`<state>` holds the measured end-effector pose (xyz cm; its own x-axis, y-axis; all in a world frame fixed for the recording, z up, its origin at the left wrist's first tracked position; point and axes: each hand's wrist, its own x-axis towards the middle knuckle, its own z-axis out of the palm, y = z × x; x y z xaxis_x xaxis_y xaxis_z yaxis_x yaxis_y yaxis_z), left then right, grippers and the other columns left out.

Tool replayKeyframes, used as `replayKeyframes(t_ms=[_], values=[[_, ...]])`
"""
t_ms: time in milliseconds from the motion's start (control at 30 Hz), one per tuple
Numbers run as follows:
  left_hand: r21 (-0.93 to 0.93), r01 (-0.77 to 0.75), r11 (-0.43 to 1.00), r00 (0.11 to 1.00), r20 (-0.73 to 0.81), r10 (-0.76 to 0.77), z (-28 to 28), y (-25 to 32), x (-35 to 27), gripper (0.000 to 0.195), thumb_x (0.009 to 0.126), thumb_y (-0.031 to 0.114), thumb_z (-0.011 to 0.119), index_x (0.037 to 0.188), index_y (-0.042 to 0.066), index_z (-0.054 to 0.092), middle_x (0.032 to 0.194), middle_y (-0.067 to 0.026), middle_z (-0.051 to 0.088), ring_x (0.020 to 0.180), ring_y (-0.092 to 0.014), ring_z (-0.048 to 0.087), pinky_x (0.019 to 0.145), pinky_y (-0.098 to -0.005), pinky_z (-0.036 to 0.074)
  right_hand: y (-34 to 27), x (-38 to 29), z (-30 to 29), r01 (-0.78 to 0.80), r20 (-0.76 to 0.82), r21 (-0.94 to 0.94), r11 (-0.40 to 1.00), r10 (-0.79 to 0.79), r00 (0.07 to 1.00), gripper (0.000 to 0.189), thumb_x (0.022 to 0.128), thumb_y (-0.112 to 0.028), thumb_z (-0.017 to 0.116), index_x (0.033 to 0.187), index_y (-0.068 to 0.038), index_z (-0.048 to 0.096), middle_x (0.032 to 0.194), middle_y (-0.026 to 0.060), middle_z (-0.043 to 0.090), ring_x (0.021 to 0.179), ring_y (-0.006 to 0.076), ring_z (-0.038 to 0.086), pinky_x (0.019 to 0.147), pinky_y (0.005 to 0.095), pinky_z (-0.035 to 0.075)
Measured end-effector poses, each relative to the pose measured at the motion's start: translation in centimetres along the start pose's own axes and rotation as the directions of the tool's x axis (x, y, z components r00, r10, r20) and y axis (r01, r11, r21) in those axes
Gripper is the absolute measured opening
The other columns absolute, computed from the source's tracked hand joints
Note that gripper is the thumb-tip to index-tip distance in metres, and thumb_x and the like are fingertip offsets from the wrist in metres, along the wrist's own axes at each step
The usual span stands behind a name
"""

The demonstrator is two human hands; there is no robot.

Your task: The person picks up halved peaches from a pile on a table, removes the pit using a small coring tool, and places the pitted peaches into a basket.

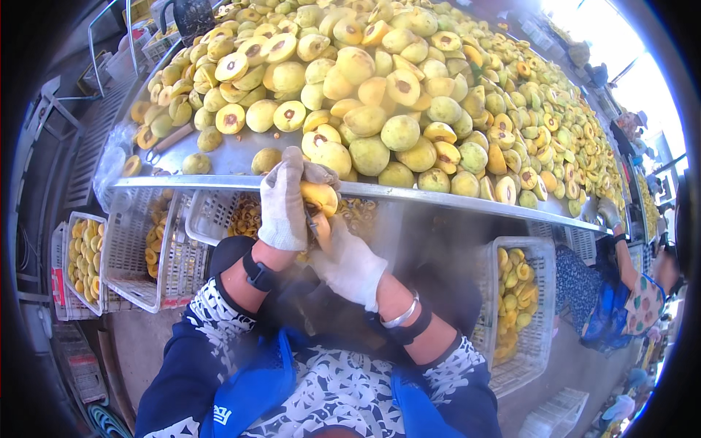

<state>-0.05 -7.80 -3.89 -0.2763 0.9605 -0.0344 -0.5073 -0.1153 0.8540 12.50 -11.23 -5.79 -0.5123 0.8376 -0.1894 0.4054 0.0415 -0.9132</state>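
Observation:
My left hand (285, 202), in a white work glove with dirty fingers, grips a halved yellow peach (322, 198) just over the table's front edge. My gloved right hand (350, 265) holds a pitting tool with a wooden handle (323, 234). Its dark metal end is up against the peach's cut side, and the exact contact is partly hidden. Behind my hands, a large heap of yellow peaches (367, 117), many of them halved with pits or red hollows showing, covers the metal table (241, 143).
Another wooden-handled pitting tool (170, 139) lies on the table's left. A raised metal rim (438, 198) runs along its front. White plastic crates (131, 268) with peach halves stand at left; another crate (539, 328) is at right. Brown pits (356, 219) lie below. A co-worker (608, 295) works at right.

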Motion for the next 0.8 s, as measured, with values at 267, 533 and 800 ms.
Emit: replayKeyframes(t_ms=[267,533,800], values=[[0.206,-0.173,0.963,0.982,0.113,0.152,0.5,-0.8,0.9,0.054,0.100,0.045,0.041,0.083,-0.001,0.062,0.076,-0.0107,0.065,0.064,-0.016,0.059,0.062,-0.0284,0.050,-3.3,-0.6,-2.7,-0.292,0.228,0.671,0.682,0.184,0.956,0.029,0.081,-0.007,0.060,0.107,-0.003,0.047,0.062,0.0047,0.052,0.041,0.0114,0.045,0.036,0.0240,0.034],[-0.005,0.138,0.990,0.946,0.297,-0.131,0.4,-0.5,0.9,0.053,0.101,0.047,0.037,0.097,0.000,0.060,0.091,-0.0117,0.065,0.079,-0.018,0.062,0.075,-0.0302,0.051,-1.0,-1.8,-4.1,-0.429,0.406,0.769,0.474,0.156,0.900,0.017,0.083,-0.008,0.059,0.096,-0.007,0.047,0.063,0.0040,0.051,0.039,0.0092,0.041,0.034,0.0220,0.030],[0.005,0.080,0.997,0.996,0.035,-0.080,1.4,1.2,-1.0,0.045,0.097,0.039,0.051,0.078,0.000,0.063,0.074,-0.0100,0.064,0.063,-0.016,0.061,0.059,-0.0257,0.050,-1.1,-1.3,-0.5,-0.090,0.027,0.288,0.953,0.086,0.996,0.040,0.084,-0.010,0.056,0.118,-0.002,0.039,0.081,0.0152,0.061,0.070,0.0310,0.061,0.061,0.0366,0.049]])
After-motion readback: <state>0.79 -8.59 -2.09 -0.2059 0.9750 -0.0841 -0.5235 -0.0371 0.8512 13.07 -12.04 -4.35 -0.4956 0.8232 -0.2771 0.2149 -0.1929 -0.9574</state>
